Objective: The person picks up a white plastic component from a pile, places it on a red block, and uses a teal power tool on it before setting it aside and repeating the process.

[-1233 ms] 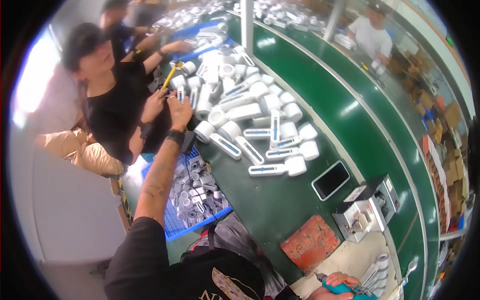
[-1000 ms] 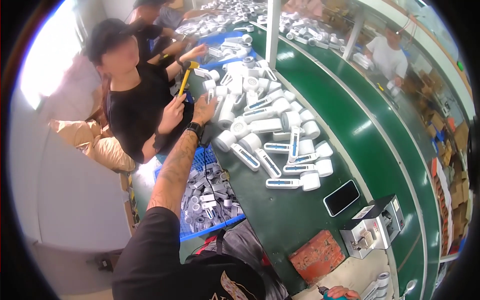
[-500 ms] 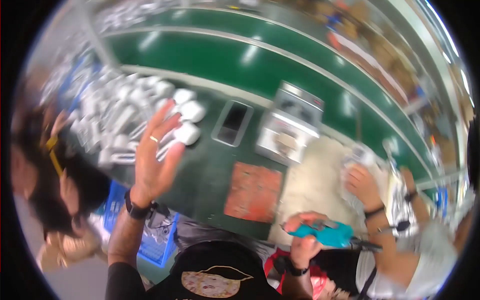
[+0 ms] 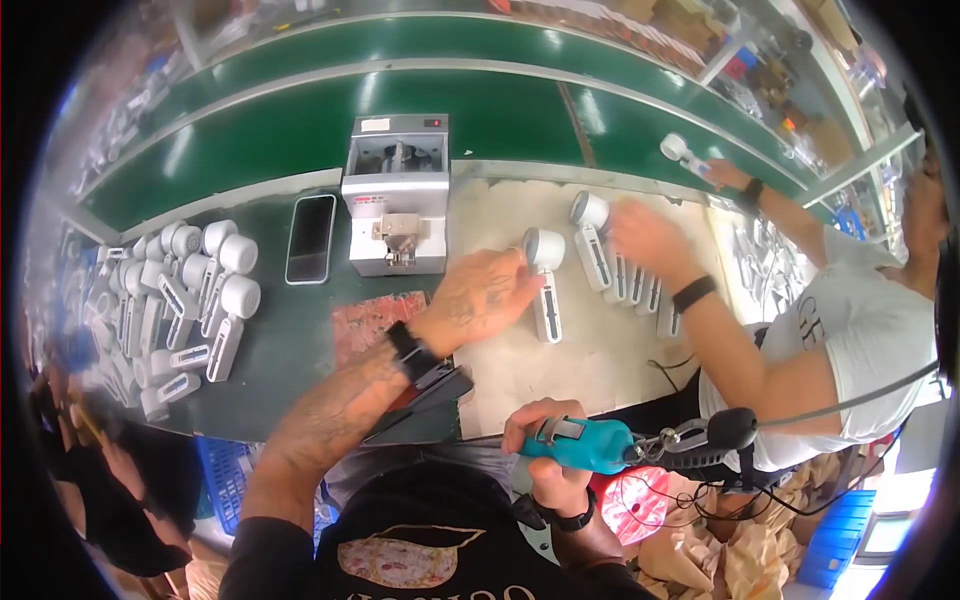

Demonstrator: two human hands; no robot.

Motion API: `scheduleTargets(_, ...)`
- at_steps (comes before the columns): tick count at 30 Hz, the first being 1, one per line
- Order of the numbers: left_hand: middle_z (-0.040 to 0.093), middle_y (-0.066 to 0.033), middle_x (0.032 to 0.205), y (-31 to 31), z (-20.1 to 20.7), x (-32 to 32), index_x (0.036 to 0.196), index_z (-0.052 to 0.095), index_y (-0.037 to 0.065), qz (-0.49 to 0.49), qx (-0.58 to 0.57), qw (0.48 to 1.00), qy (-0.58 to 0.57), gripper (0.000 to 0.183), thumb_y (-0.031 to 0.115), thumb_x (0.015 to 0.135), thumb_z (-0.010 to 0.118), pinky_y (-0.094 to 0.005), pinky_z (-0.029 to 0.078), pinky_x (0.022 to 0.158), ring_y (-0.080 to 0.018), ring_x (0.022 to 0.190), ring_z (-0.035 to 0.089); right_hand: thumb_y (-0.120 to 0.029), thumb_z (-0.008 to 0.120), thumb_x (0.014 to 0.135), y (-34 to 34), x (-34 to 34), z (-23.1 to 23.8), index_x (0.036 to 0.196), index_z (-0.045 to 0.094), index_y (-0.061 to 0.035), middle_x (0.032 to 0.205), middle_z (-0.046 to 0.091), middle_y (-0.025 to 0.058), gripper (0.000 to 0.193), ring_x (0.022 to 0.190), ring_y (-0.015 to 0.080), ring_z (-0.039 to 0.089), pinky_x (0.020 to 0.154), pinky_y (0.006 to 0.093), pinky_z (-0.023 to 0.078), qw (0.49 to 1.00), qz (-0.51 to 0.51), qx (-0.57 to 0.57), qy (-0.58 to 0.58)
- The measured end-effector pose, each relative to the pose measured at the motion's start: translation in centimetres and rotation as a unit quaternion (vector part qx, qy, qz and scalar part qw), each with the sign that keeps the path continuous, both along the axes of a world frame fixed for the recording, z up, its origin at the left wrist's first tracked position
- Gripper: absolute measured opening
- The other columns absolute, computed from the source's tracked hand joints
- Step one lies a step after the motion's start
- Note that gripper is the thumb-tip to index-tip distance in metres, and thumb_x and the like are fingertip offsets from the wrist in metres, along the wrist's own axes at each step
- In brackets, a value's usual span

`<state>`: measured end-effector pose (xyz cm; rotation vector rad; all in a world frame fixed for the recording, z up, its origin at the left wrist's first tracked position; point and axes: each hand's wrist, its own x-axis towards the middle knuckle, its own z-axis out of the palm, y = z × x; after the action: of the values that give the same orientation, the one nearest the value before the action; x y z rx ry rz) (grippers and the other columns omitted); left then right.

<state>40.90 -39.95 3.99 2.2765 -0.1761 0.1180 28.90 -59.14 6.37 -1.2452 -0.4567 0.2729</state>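
A white hand shower head [image 4: 549, 300], with a round head and a slotted handle, lies on the beige mat [image 4: 500, 370]. My left hand [image 4: 480, 300] reaches across to it, fingers and thumb closed at its round head and neck. The fingertips are partly hidden. Low in front of my body, my right hand [image 4: 550, 450] is wrapped round a teal electric screwdriver [image 4: 590, 446], which hangs from a hook and cable on its right. A large pile of white shower heads [image 4: 180, 290] covers the left of the green table.
A silver screw feeder [image 4: 398, 215] stands at the back, beside a phone [image 4: 311, 240]. A red pad [image 4: 375, 322] lies under my left forearm. At right, a co-worker's hand [image 4: 650, 240] is over several shower heads [image 4: 592, 258]; the other lifts one [image 4: 675, 147]. A blue crate [image 4: 225, 480] stands below.
My left hand has moved right from the pile, where it was open, to the shower head on the mat. My view has turned right. The screwdriver stays in my right hand.
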Motion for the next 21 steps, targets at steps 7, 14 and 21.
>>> scheduleTargets(7,0.064,-0.0158,0.075,-4.0,-2.9,1.9,0.084,0.064,0.002,0.117,0.144,0.979,-0.087,0.036,0.038,0.085,0.063,-0.0483,0.049,0.068,-0.0395,0.076,0.061,-0.056,0.077,0.079,0.7,0.6,-0.3,0.114,0.052,0.0046,0.080,0.059,0.0113,0.074,0.071,0.0194,0.058,0.063,0.0307,0.048,1.000,-0.005,-0.015,0.002)
scheduleTargets(14,0.063,-0.0130,0.091,0.9,0.6,-3.5,0.095,0.063,0.005,0.048,0.019,0.994,-0.097,0.030,0.032,0.083,0.066,-0.0462,0.051,0.070,-0.0355,0.083,0.061,-0.055,0.071,0.085,1.9,1.8,-0.6,0.111,0.054,0.0041,0.082,0.061,0.0098,0.067,0.074,0.0190,0.061,0.066,0.0304,0.049,0.994,-0.091,-0.068,0.001)
scheduleTargets(21,0.065,-0.0099,0.099,7.7,1.2,-10.6,0.102,0.066,0.007,-0.009,0.113,0.989,-0.099,0.026,0.017,0.079,0.074,-0.0420,0.051,0.087,-0.0323,0.097,0.064,-0.050,0.061,0.094,5.8,5.9,-2.1,0.118,0.052,0.0040,0.084,0.059,0.0088,0.060,0.076,0.0185,0.059,0.069,0.0312,0.048,0.986,-0.093,-0.109,-0.080)
